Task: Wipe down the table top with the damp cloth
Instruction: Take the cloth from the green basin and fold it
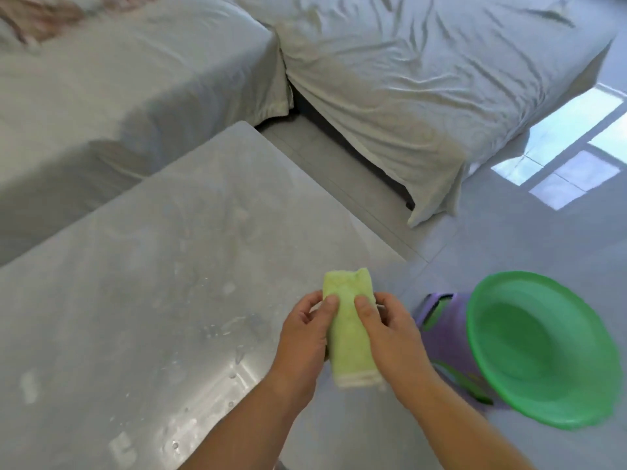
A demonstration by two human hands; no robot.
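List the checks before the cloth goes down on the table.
1. Fold: the cloth is a narrow pad, ok.
2. Grip: left hand and right hand both pinch it, ok.
3. Contact: not ok, cloth held up at the right edge of the table top, not flat on it.
4. Dampness: cannot tell.
5. Wipe path: ok, only droplets show.
6. Water in the basin on the stool: cannot tell.

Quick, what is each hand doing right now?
Left hand: grip closed on the folded light-green cloth, thumb on top.
Right hand: grip closed on the same cloth.
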